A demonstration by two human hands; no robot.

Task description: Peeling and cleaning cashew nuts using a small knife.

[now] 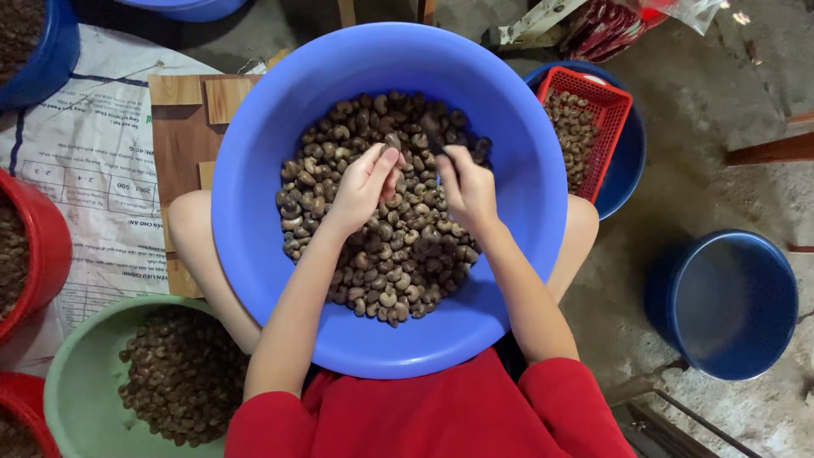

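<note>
A heap of brown, kidney-shaped cashew nuts in their shells (373,246) fills the bottom of a big round blue plastic basin (254,212), which rests on the lap of a person in a red top, between the two bare knees. Both hands are down in the heap. The left hand (365,182) has its fingers drawn together, pinching a single nut at the fingertips; that nut lies at the far end of the hand, toward the basin's far rim. The right hand (466,187) is curled shut around a small dark tool or nut, but which one it is cannot be told. The two hands are close together, just beside each other over the middle of the heap, and neither is plainly nearer to the nuts than the other.

Around the basin on the floor there are more containers:
- one pale green plastic tub of nuts (80,373) at the near left
- two red tubs (51,246) along the left edge
- one red slotted plastic basket of nuts (606,127) sitting in a blue bowl at the right
- one dark blue bucket (729,305) at the near right

A printed white sack (85,170) and wooden boards (182,127) lie under the left side.
</note>
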